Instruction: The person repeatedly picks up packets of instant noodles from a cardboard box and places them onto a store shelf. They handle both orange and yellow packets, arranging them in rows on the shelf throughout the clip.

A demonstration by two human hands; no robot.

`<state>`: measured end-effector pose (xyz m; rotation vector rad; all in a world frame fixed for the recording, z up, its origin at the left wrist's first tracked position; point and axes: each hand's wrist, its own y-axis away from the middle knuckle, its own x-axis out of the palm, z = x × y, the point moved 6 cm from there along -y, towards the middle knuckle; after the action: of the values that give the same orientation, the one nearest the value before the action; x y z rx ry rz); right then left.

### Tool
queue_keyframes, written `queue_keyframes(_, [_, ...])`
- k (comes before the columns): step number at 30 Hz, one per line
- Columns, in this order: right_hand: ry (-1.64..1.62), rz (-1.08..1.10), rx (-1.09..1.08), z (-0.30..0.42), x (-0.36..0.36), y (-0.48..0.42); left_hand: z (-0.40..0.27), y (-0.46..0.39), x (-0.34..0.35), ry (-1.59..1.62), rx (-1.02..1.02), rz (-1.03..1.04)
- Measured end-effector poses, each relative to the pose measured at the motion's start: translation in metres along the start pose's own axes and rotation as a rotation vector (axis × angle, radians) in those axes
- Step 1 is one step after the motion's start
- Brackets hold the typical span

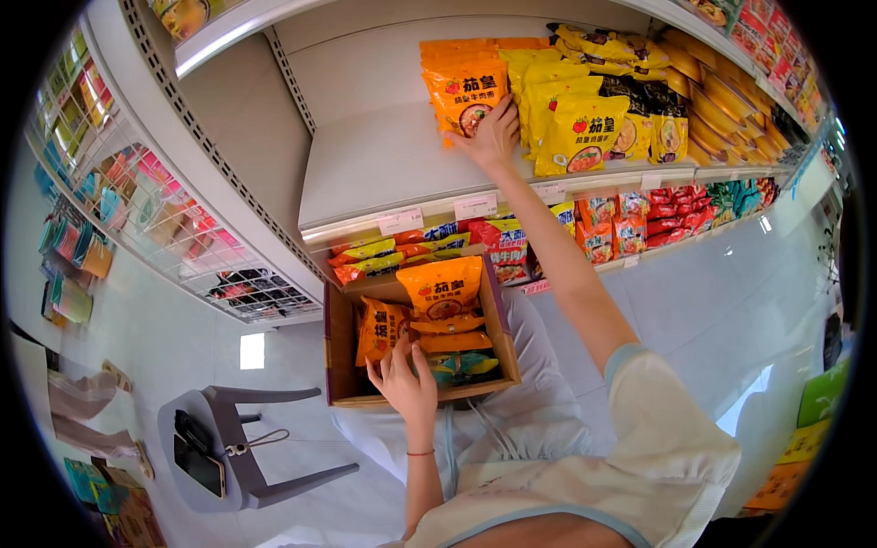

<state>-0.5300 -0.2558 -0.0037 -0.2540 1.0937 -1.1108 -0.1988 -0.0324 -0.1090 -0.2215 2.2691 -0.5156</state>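
Note:
A cardboard box [508,356] on my lap holds several orange instant-noodle packets [445,288] and a teal packet [459,368]. My left hand [405,383] reaches over the box's near side, fingers apart. Its fingertips are by an orange packet leaning on the left [381,329]; contact is unclear. Up on the shelf [384,164], my right hand [492,133] grips the lower part of the front orange packet [466,89], thumb across its bottom and fingers at its right edge. More orange packets stand behind that one. Yellow noodle packets [579,137] stand just right of my right hand.
Black-and-yellow packets [668,130] stand farther right. Price tags [401,220] line the shelf's front edge. A lower shelf holds red noodle packets [503,250]. At left are a wire rack [171,233] and a grey stool [226,411] bearing a phone [199,464]. Another person's legs [89,418] show far left.

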Motion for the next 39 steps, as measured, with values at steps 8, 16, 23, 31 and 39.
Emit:
queue_keyframes(8, [-0.023,0.231,-0.218,0.026,-0.032,0.039,0.001,0.000,-0.002,0.005,-0.006,0.034])
queue_keyframes(16, [0.014,0.155,-0.262,0.011,-0.008,0.026,0.001,0.000,0.001,0.025,0.013,0.025])
queue_keyframes(23, [0.078,0.164,-0.262,0.000,-0.002,0.013,-0.002,-0.001,0.000,0.027,-0.003,0.045])
queue_keyframes(31, [-0.076,-0.063,-0.391,0.017,-0.029,0.011,0.002,0.000,0.002,0.025,0.011,0.042])
queue_keyframes(39, [-0.094,-0.178,-0.395,0.019,-0.041,0.013,0.004,0.001,0.002,-0.002,0.015,0.055])
